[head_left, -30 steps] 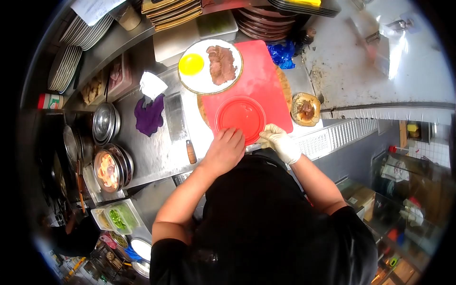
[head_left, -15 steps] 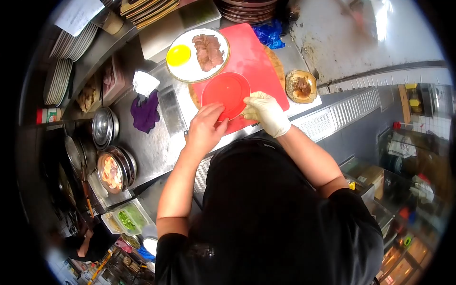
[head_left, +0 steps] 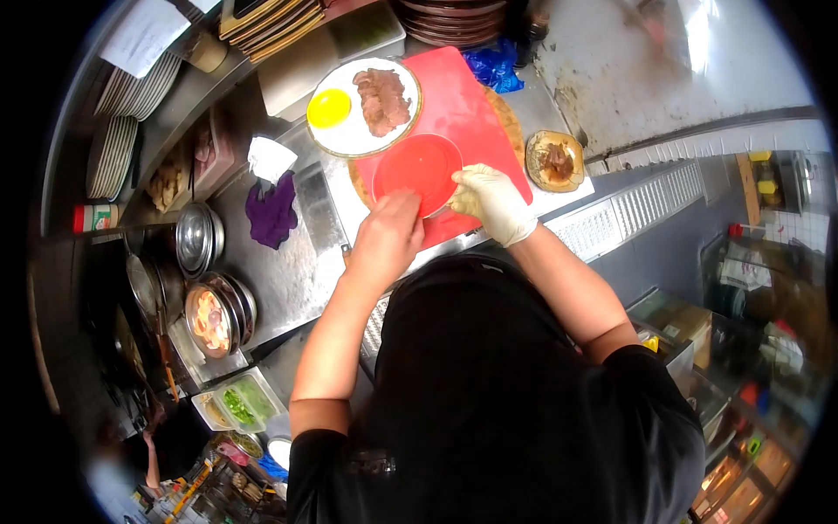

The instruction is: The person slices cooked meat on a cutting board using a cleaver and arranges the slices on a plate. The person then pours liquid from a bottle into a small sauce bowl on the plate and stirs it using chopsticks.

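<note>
A round, see-through lid or shallow container (head_left: 419, 170) with a clear rim lies over the red cutting board (head_left: 454, 96). My left hand (head_left: 393, 231), bare, has its fingers closed on the near left edge of it. On its right edge my gloved right hand (head_left: 493, 201) pinches the rim between thumb and fingers. Just beyond it, a white plate (head_left: 340, 140) holds sliced brown meat (head_left: 382, 102) and a small yellow round dish (head_left: 329, 109). The board shows red through the clear piece.
A purple cloth (head_left: 271, 211) and white paper (head_left: 271, 159) lie on the steel counter at left, near stacked metal bowls (head_left: 209, 319). A square dish with brown food (head_left: 555, 162) stands right of the board. Another person's arm (head_left: 152, 458) shows at lower left.
Since a second ago the view has shifted, and the counter sits higher in it. My left hand's fingers have drawn together at the rim. My right hand still grips the right edge.
</note>
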`<state>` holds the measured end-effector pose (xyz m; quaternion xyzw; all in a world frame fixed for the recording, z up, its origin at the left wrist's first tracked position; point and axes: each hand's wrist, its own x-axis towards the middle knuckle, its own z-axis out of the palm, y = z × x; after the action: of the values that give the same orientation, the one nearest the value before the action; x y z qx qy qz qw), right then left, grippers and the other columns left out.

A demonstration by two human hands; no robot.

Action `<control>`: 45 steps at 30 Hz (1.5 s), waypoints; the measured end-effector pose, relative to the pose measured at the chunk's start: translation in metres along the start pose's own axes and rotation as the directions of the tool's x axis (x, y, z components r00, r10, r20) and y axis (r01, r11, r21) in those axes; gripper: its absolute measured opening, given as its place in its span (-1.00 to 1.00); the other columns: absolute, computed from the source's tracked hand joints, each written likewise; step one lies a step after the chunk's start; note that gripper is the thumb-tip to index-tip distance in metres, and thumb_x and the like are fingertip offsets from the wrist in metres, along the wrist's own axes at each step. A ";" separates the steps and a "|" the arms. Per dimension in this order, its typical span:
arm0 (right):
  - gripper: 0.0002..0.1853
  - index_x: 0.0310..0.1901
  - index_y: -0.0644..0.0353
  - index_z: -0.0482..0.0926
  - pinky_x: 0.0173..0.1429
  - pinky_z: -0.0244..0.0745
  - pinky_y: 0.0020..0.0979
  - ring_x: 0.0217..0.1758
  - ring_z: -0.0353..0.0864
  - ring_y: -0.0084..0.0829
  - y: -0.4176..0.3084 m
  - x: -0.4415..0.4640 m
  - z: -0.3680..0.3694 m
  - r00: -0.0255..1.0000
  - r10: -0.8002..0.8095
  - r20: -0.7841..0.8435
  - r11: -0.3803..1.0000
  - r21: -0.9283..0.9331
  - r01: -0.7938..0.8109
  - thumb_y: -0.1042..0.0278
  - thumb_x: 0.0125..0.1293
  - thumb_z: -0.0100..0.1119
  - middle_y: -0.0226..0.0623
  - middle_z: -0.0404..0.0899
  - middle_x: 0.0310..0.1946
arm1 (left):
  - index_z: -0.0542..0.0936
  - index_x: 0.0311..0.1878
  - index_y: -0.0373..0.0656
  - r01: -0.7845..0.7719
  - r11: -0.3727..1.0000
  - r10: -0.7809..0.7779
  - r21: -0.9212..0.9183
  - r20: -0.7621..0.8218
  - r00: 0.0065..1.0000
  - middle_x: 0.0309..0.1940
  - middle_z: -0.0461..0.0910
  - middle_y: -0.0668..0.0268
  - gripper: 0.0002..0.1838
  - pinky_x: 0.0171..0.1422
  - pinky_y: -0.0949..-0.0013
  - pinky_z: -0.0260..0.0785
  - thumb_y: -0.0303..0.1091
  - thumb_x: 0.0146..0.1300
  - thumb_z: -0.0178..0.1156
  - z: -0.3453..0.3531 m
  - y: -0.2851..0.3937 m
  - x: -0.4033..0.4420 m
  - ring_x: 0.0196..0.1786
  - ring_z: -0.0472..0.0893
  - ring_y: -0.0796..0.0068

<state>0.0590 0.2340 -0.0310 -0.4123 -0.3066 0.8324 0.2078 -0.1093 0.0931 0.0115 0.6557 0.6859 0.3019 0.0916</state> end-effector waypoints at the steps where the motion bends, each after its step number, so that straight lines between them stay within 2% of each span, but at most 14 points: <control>1: -0.82 -0.04 0.27 0.59 -0.08 0.71 -0.41 -0.25 0.72 -0.40 -0.004 0.000 0.001 1.000 0.008 0.007 1.000 0.014 -0.008 0.35 0.49 0.31 -0.24 0.68 -0.27 | 0.71 0.04 -0.37 0.006 1.000 -0.006 -0.018 -0.004 1.000 0.08 0.73 -0.05 -0.68 0.27 0.10 0.60 -0.57 0.18 0.38 0.000 -0.002 0.002 0.15 0.71 -0.07; 3: -0.84 -0.04 0.26 0.60 -0.09 0.71 -0.40 -0.25 0.72 -0.41 -0.010 0.001 0.002 1.000 0.024 0.007 0.999 0.022 -0.024 0.36 0.50 0.30 -0.25 0.67 -0.28 | 0.71 0.05 -0.38 0.022 0.998 -0.023 -0.053 -0.013 1.000 0.08 0.73 -0.06 -0.66 0.26 0.10 0.60 -0.58 0.17 0.37 0.000 -0.006 0.004 0.15 0.71 -0.08; 7: -0.84 -0.04 0.26 0.60 -0.08 0.71 -0.38 -0.24 0.71 -0.40 -0.014 0.004 0.002 0.999 0.040 -0.010 0.999 0.004 -0.040 0.37 0.49 0.30 -0.25 0.66 -0.28 | 0.69 0.05 -0.35 -0.018 1.000 0.017 0.016 0.028 0.999 0.03 0.71 0.01 -0.66 0.16 0.11 0.62 -0.54 0.17 0.39 -0.002 -0.001 0.009 0.06 0.71 -0.03; 10: -0.82 -0.03 0.26 0.59 -0.06 0.71 -0.38 -0.22 0.71 -0.40 -0.011 0.008 -0.003 1.000 0.028 0.002 0.999 0.015 -0.028 0.36 0.48 0.31 -0.25 0.65 -0.27 | 0.69 0.05 -0.34 -0.115 0.988 0.110 0.105 0.049 0.993 -0.03 0.69 0.07 -0.66 0.08 0.12 0.63 -0.53 0.17 0.39 0.000 0.007 0.013 0.00 0.71 0.04; 16: -0.83 -0.03 0.24 0.59 -0.04 0.71 -0.33 -0.21 0.70 -0.40 -0.006 0.008 -0.017 0.998 0.054 -0.021 0.997 0.053 -0.053 0.37 0.48 0.32 -0.27 0.64 -0.28 | 0.65 0.03 -0.37 -0.188 0.976 0.170 0.113 0.153 0.973 -0.14 0.64 0.08 -0.66 -0.01 0.11 0.60 -0.57 0.15 0.32 0.000 0.013 0.020 -0.09 0.66 0.06; 25: -0.83 -0.03 0.18 0.59 -0.05 0.72 -0.34 -0.22 0.70 -0.41 -0.011 0.009 -0.012 0.997 0.068 -0.043 0.997 0.047 -0.066 0.36 0.47 0.35 -0.30 0.65 -0.28 | 0.65 0.03 -0.40 -0.175 0.976 0.148 0.131 0.192 0.970 -0.16 0.63 0.09 -0.65 0.00 0.14 0.59 -0.58 0.13 0.30 -0.006 0.019 0.026 -0.09 0.64 0.08; 34: -0.82 -0.04 0.21 0.60 -0.06 0.72 -0.35 -0.23 0.70 -0.39 -0.016 0.007 -0.007 0.997 0.071 -0.020 0.997 0.022 -0.070 0.35 0.45 0.36 -0.28 0.64 -0.28 | 0.67 0.07 -0.38 -0.143 0.988 0.133 0.063 0.144 0.981 -0.12 0.64 0.09 -0.63 0.03 0.11 0.58 -0.57 0.15 0.34 -0.008 0.014 0.025 -0.06 0.64 0.06; 40: -0.81 -0.03 0.21 0.59 -0.05 0.72 -0.36 -0.23 0.70 -0.40 -0.016 0.010 -0.007 0.998 0.070 -0.001 0.997 0.020 -0.070 0.35 0.45 0.36 -0.28 0.64 -0.27 | 0.65 0.09 -0.39 -0.171 0.974 0.149 0.145 0.149 0.978 -0.11 0.65 0.09 -0.58 0.02 0.14 0.59 -0.56 0.11 0.34 -0.005 0.012 0.023 -0.06 0.65 0.08; 45: -0.76 0.03 0.22 0.55 -0.03 0.71 -0.38 -0.18 0.72 -0.41 -0.016 0.007 -0.006 1.000 0.017 0.010 1.000 0.016 -0.018 0.37 0.46 0.37 -0.29 0.66 -0.22 | 0.63 0.10 -0.43 -0.263 0.919 0.225 0.294 0.155 0.962 -0.12 0.63 0.07 -0.53 -0.01 0.17 0.62 -0.51 0.05 0.32 0.005 0.014 0.020 -0.07 0.64 0.11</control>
<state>0.0614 0.2512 -0.0268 -0.4089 -0.2972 0.8388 0.2022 -0.0972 0.1129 0.0210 0.7591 0.6310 0.1593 -0.0112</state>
